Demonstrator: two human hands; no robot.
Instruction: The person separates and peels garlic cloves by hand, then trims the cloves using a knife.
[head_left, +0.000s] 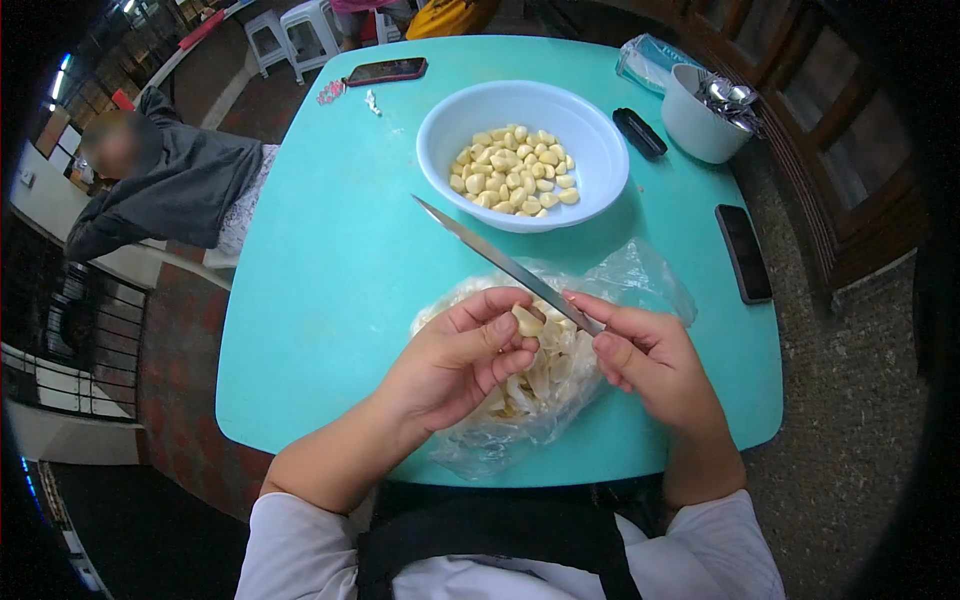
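Between the thumb and fingers of my left hand (pixel 465 350) is a pale garlic clove (pixel 527 321). My right hand (pixel 645 355) grips a knife (pixel 505 262) near the bottom of its blade; the handle is hidden in the fingers. The blade slants up and left, its tip pointing toward the bowl. Under both hands lies a clear plastic bag (pixel 640 283) with garlic skins (pixel 545 385) in it, partly covered by the hands. Beyond them stands a light blue bowl (pixel 440 150) holding many peeled garlic cloves (pixel 510 170).
On the turquoise table (pixel 320 300) are a red-edged phone (pixel 386 71), a black case (pixel 640 133), another phone (pixel 743 254), a white container (pixel 700 130) of spoons and a plastic packet (pixel 650 62). A person in a grey top (pixel 195 170) sits at the left.
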